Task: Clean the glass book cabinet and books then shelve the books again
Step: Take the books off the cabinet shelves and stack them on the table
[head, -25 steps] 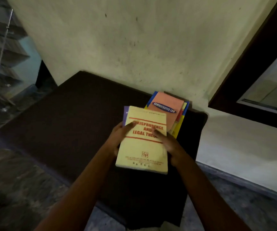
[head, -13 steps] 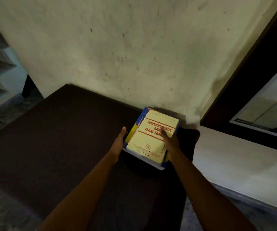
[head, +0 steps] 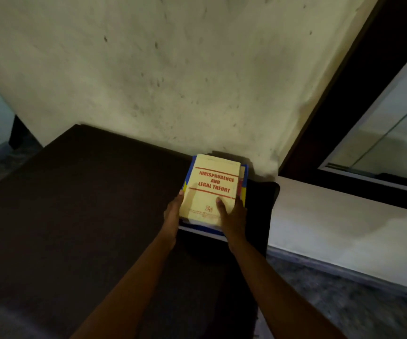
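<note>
Yellow book (head: 211, 189) titled JURISPRUDENCE AND LEGAL THEORY, lying face up on top of book stack (head: 244, 184) at far right corner of dark surface (head: 87, 204), close against stained wall (head: 173, 81). Left grip (head: 171, 214) laid flat along stack's left side, fingers straight. Right grip (head: 234, 216) pinching near right corner of top cover, thumb on it, fingers down the edge. Dark-framed glass pane (head: 398, 128) off to the right.

The top book (head: 209, 189) is pale yellow with red lettering and red rules; the books beneath (head: 245, 184) show blue and yellow edges. Dark brown tabletop (head: 87, 204); cream wall (head: 173, 69) at twelve o'clock, dark-speckled.
</note>
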`<state>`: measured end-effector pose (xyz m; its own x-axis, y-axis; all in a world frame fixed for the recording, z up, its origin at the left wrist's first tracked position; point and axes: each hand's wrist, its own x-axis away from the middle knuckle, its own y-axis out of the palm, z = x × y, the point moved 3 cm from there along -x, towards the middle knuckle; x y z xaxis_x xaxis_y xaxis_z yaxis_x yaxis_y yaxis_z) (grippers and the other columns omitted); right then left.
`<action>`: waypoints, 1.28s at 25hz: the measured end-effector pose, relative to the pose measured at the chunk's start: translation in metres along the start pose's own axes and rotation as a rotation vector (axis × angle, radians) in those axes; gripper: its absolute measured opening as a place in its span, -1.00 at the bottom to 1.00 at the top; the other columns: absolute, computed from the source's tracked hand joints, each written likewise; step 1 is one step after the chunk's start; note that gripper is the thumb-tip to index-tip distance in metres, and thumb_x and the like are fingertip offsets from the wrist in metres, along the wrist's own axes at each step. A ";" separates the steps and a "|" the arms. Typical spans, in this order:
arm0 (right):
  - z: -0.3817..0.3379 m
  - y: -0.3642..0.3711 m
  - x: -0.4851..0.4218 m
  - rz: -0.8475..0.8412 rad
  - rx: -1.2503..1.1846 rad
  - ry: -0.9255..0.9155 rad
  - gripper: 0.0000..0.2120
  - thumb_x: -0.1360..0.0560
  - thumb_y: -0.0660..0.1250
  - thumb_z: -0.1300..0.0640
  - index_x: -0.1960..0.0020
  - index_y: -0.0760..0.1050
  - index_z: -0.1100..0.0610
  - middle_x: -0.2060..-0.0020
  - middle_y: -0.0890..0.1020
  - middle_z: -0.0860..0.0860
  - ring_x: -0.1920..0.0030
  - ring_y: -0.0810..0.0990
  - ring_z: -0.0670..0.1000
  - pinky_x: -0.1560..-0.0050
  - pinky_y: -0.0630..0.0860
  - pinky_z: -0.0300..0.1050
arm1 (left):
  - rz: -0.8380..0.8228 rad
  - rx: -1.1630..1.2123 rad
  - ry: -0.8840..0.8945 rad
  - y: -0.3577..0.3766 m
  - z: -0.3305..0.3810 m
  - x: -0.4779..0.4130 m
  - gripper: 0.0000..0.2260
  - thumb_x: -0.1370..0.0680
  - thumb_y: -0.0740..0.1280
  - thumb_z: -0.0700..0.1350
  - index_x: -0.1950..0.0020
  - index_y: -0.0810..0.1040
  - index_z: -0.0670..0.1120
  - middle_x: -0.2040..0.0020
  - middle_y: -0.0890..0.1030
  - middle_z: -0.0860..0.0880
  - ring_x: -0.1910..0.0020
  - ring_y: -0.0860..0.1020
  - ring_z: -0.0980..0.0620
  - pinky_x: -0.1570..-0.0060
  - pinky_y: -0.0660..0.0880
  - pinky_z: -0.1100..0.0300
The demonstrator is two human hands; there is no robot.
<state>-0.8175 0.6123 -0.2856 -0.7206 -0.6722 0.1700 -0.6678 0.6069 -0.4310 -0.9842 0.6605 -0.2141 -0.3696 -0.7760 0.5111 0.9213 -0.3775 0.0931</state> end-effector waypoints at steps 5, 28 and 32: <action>-0.057 -0.032 0.028 -0.105 -0.073 0.074 -0.53 -0.50 0.30 -0.09 -0.34 0.34 0.08 -0.23 0.51 0.11 -0.21 0.51 0.11 -0.15 0.51 0.07 | -0.143 -0.171 0.138 -0.005 0.018 0.020 -0.53 -0.59 0.13 0.18 -0.44 0.28 0.01 -0.25 0.42 0.07 -0.05 0.45 0.16 -0.02 0.35 0.27; 0.308 -0.617 0.438 0.494 0.009 0.587 -0.83 -0.53 0.30 0.08 -0.13 0.52 0.00 -0.05 0.59 0.05 0.12 0.54 -0.07 0.18 0.42 -0.24 | -1.268 -1.248 0.396 0.529 -0.270 0.288 -0.45 -0.45 0.27 0.16 -0.34 0.43 -0.13 -0.28 0.47 -0.04 -0.31 0.40 0.07 -0.20 0.29 0.34; 0.426 -0.672 0.519 0.671 -0.108 0.773 -0.77 -0.20 0.37 -0.42 0.21 0.57 -0.37 0.25 0.61 -0.11 0.21 0.58 -0.08 0.07 0.50 -0.01 | -1.396 -1.269 0.277 0.642 -0.342 0.333 -0.67 -0.54 0.34 -0.17 -0.29 0.43 -0.16 -0.21 0.53 -0.12 -0.18 0.44 0.10 0.13 0.29 0.55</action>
<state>-0.6631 -0.3247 -0.2849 -0.8491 0.2526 0.4640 -0.0695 0.8173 -0.5720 -0.5572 -0.0129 -0.2769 -0.7891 0.3668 0.4928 -0.5793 -0.7113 -0.3982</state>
